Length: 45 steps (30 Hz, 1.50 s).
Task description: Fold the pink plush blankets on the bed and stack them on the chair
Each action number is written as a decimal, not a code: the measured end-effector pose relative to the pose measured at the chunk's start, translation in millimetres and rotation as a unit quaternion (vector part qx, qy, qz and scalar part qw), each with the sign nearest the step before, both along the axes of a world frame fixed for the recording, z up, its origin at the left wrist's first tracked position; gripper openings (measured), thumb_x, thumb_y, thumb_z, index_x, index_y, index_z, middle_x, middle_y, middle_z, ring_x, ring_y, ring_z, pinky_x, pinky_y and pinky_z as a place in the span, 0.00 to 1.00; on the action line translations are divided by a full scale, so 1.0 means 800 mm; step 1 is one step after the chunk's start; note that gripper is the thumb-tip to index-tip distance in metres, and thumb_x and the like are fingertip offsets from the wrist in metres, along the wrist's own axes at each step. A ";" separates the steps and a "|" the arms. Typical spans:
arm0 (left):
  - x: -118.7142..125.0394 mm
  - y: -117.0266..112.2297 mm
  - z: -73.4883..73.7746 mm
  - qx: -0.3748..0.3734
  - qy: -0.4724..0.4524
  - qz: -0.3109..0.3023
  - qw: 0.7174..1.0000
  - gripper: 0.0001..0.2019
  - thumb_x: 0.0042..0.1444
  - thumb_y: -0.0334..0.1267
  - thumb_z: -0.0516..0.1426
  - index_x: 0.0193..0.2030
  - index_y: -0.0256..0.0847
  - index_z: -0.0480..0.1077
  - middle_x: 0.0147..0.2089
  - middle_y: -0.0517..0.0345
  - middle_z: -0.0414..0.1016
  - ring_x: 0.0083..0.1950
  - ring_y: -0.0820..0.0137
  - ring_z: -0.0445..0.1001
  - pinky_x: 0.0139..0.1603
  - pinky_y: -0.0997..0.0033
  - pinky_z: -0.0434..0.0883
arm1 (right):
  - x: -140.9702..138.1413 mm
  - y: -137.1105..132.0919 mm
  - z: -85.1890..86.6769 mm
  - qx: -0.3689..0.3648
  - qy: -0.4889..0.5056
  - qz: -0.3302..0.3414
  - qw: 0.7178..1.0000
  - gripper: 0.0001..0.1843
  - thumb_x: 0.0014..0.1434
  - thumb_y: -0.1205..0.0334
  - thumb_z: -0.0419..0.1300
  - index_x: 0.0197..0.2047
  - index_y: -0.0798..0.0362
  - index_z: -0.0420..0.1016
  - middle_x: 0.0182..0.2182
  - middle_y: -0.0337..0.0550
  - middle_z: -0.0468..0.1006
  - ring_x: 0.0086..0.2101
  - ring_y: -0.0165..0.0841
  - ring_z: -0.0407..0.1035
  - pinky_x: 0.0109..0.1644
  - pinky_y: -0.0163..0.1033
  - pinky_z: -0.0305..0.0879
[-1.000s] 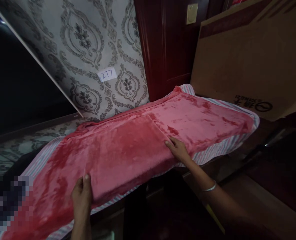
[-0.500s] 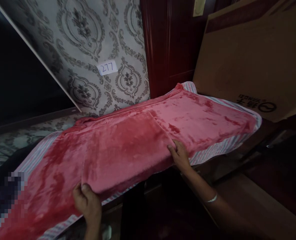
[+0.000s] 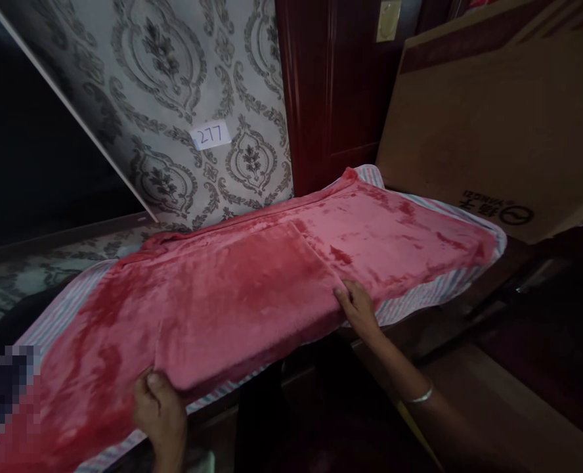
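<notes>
A pink-red fleece blanket (image 3: 252,289) lies spread over a striped cloth (image 3: 419,295) on a table. A folded layer of the blanket sits on top in the middle. My left hand (image 3: 158,414) is closed on the near left corner of that folded layer, thumb on top. At the layer's near right corner my right hand (image 3: 358,309) pinches the fleece edge; a bangle sits on that wrist.
Patterned wallpaper with a paper label reading 277 (image 3: 211,135) rises behind the table. A dark red wooden door (image 3: 335,85) stands at the back. A large cardboard box (image 3: 498,118) leans at the right, touching the cloth's far edge. A dark pane fills the left.
My left hand slid down to the near edge of the folded layer and closed on its corner. My right hand shifted slightly toward me along the right corner.
</notes>
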<state>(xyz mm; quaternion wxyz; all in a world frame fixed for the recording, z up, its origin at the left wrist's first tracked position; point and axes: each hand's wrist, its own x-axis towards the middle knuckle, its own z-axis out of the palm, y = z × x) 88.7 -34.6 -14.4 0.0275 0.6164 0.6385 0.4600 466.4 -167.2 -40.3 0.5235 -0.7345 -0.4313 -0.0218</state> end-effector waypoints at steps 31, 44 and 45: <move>0.005 0.097 0.089 -0.201 -0.016 -0.127 0.971 0.35 0.50 0.59 0.53 0.60 0.40 0.67 0.38 0.51 0.76 0.40 0.56 0.77 0.43 0.57 0.73 | 0.039 0.073 0.097 -0.188 -0.017 0.033 0.982 0.23 0.65 0.56 0.56 0.60 0.54 0.71 0.42 0.48 0.82 0.41 0.37 0.76 0.43 0.36 0.66; 0.013 0.117 0.053 -0.179 0.003 -0.132 0.975 0.21 0.60 0.44 0.51 0.58 0.40 0.68 0.48 0.46 0.79 0.52 0.57 0.77 0.51 0.60 0.73 | 0.074 0.088 0.032 -0.099 0.096 0.133 0.981 0.23 0.58 0.58 0.58 0.55 0.56 0.74 0.42 0.49 0.81 0.40 0.39 0.74 0.46 0.43 0.70; 0.012 0.119 0.057 -0.185 -0.011 -0.134 0.973 0.21 0.59 0.45 0.52 0.57 0.40 0.69 0.48 0.46 0.79 0.51 0.57 0.78 0.51 0.60 0.73 | 0.077 0.091 0.034 -0.098 0.097 0.140 0.981 0.23 0.58 0.57 0.59 0.56 0.55 0.74 0.44 0.48 0.81 0.42 0.39 0.74 0.47 0.43 0.70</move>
